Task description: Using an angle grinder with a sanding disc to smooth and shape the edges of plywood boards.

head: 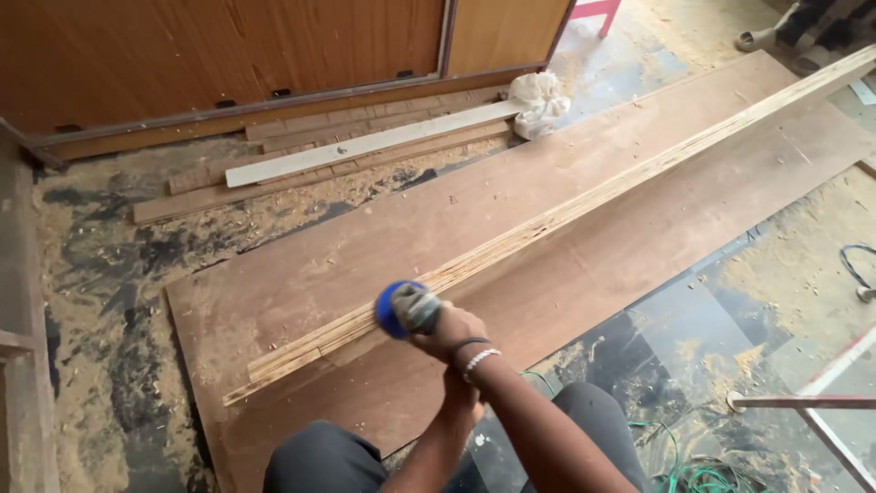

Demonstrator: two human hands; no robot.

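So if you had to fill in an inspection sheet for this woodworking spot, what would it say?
Surface: large brown plywood sheet lying flat on a dusty floor.
Job's things: stack of long thin wood strips running diagonally across the sheet; blue and grey power tool pressed against the strips near their end.
Clutter: sawdust all over the floor; loose planks by the wall; crumpled white cloth.
Hands: right hand grips the tool, wrist bands on; left hand sits mostly hidden beneath the right forearm, grasp unclear.
Cables: green cord coiled on the floor; dark cord at the right edge.
Surroundings: brown wooden panels behind; metal frame at right.
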